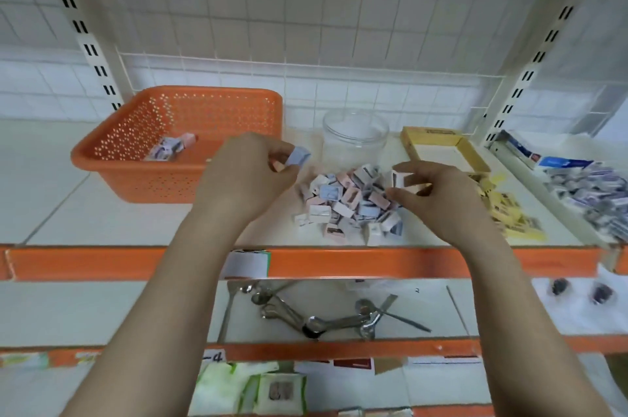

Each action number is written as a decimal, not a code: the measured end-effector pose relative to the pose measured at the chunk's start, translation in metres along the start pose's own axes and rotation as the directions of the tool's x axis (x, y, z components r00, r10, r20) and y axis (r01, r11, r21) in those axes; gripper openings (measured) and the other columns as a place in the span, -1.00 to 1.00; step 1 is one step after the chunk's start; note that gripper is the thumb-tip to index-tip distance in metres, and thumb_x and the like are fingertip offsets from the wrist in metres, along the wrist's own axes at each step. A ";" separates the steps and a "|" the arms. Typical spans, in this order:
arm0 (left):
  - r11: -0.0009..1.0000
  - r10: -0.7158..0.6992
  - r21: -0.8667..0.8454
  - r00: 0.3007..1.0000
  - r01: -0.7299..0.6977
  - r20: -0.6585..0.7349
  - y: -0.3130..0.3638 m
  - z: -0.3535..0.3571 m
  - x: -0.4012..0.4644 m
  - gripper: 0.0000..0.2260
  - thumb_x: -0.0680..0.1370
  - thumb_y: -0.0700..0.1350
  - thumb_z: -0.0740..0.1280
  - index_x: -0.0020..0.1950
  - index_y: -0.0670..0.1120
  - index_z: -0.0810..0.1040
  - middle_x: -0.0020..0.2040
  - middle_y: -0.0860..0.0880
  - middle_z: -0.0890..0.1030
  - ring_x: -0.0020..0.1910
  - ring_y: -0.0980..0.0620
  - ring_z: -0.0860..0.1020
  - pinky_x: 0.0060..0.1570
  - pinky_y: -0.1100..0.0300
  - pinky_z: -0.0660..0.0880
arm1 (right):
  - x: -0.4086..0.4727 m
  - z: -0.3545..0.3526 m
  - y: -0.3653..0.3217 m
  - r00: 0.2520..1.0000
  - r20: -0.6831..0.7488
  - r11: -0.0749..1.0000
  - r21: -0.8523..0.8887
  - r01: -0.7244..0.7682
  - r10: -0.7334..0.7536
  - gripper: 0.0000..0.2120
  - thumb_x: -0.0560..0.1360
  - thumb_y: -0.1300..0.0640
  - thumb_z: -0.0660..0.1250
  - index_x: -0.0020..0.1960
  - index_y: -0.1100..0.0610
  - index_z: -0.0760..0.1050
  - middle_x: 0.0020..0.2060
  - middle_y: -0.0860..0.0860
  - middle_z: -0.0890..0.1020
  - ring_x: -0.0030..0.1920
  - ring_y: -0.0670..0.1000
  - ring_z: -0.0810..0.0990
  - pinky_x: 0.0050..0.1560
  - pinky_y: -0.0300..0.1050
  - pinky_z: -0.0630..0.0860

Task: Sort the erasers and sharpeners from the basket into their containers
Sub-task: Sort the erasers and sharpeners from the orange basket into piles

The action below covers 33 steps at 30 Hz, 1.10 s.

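A few small packets are seen in the orange basket [142, 131] at the left of the shelf [85, 212]. A blue packet [297, 156] is pinched by the left hand [248, 172], a pink-white one [406, 181] by the right hand [438, 199], above the loose pile [346, 206]. Behind stands one clear jar [355, 136], its contents not discernible, then one yellow box [445, 151].
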<state>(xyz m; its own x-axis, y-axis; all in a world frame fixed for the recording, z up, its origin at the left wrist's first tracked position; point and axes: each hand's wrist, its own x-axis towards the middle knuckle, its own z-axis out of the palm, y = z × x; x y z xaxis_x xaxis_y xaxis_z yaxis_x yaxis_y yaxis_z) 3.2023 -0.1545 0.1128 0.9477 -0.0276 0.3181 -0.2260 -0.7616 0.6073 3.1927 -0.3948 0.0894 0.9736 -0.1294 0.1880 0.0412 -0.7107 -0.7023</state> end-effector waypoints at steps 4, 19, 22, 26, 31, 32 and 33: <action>0.999 -0.026 0.044 1.000 0.025 0.011 -0.001 0.013 -0.011 -0.80 0.49 -0.07 0.38 0.09 0.08 0.65 -0.26 0.18 0.53 -0.18 0.09 0.54 -0.20 0.22 0.41 | 0.002 0.025 0.003 0.992 0.127 1.000 -0.026 0.009 -0.005 -0.68 0.42 0.09 0.46 0.18 0.00 0.57 -0.10 -0.02 0.62 -0.25 -0.09 0.56 -0.28 -0.34 0.41; 0.935 -0.185 0.313 0.982 0.167 0.029 -0.023 0.061 -0.023 -0.78 0.59 0.06 0.21 0.04 0.03 0.62 -0.08 -0.07 0.62 -0.04 -0.15 0.55 -0.25 0.15 0.37 | -0.007 0.023 0.005 0.997 -0.008 0.995 0.066 0.076 -0.076 -0.78 0.46 0.08 0.41 0.11 -0.02 0.60 -0.14 -0.14 0.64 -0.37 -0.21 0.53 -0.33 -0.49 0.39; 0.950 -0.152 0.274 0.988 0.151 -0.019 -0.024 0.054 -0.026 -0.82 0.57 0.01 0.26 0.06 0.01 0.62 -0.03 -0.06 0.65 0.00 -0.16 0.56 -0.15 0.09 0.48 | -0.003 0.026 0.000 0.996 0.006 0.992 0.095 0.088 -0.089 -0.80 0.46 0.10 0.40 0.08 -0.01 0.60 -0.19 -0.16 0.63 -0.34 -0.26 0.52 -0.32 -0.47 0.40; 0.977 -0.043 0.199 0.987 0.075 -0.157 -0.028 0.024 -0.026 -0.86 0.54 -0.04 0.28 -0.07 0.03 0.64 -0.20 -0.05 0.65 -0.19 -0.16 0.57 -0.25 0.07 0.52 | 0.004 0.034 -0.016 0.994 0.000 0.988 0.106 0.108 -0.109 -0.85 0.46 0.10 0.39 0.03 -0.03 0.60 -0.22 -0.20 0.62 -0.34 -0.26 0.52 -0.33 -0.50 0.39; 0.999 -0.010 0.035 0.959 0.020 -0.284 -0.045 -0.019 -0.014 -0.88 0.52 -0.10 0.34 -0.08 0.01 0.68 -0.24 0.05 0.66 -0.23 -0.02 0.60 -0.18 0.08 0.53 | 0.015 0.056 -0.052 0.986 -0.029 0.977 0.130 0.168 -0.166 -0.89 0.48 0.12 0.38 -0.02 -0.04 0.58 -0.25 -0.20 0.61 -0.38 -0.30 0.50 -0.30 -0.53 0.37; 0.999 -0.032 0.005 0.956 0.035 -0.291 -0.051 -0.028 -0.011 -0.89 0.52 -0.10 0.35 -0.08 0.02 0.68 -0.25 0.08 0.64 -0.23 0.04 0.59 -0.17 0.13 0.51 | 0.018 0.061 -0.062 0.983 -0.031 0.973 0.140 0.182 -0.180 -0.90 0.48 0.13 0.38 -0.03 -0.04 0.57 -0.26 -0.23 0.60 -0.38 -0.29 0.50 -0.31 -0.53 0.36; 0.999 -0.049 -0.022 0.954 0.044 -0.295 -0.060 -0.038 -0.007 -0.89 0.51 -0.10 0.35 -0.09 0.03 0.68 -0.26 0.12 0.63 -0.24 0.13 0.58 -0.16 0.20 0.49 | 0.021 0.067 -0.073 0.980 -0.034 0.969 0.146 0.197 -0.194 -0.91 0.48 0.12 0.37 -0.04 -0.04 0.57 -0.26 -0.24 0.59 -0.39 -0.28 0.51 -0.32 -0.52 0.36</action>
<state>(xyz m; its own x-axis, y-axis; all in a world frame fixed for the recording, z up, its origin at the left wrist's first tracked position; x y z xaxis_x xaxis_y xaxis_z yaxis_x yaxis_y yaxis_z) 3.2008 -0.0843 0.1016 0.8489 0.2018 0.4885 -0.1887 -0.7476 0.6368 3.2255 -0.2988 0.0986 0.9389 -0.0129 0.3439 0.2642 -0.6132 -0.7445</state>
